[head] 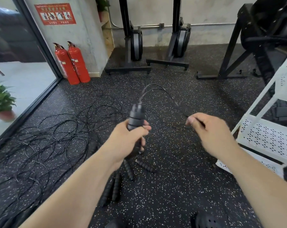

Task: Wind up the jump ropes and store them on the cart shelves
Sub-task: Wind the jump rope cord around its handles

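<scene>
Above speckled floor (172, 186), left hand (128, 139) grips upright handles (136, 116); right hand (210, 134) pinches their cord (156, 87).

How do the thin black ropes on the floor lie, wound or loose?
Loose: the thin black ropes sprawl in tangled loops.
</scene>
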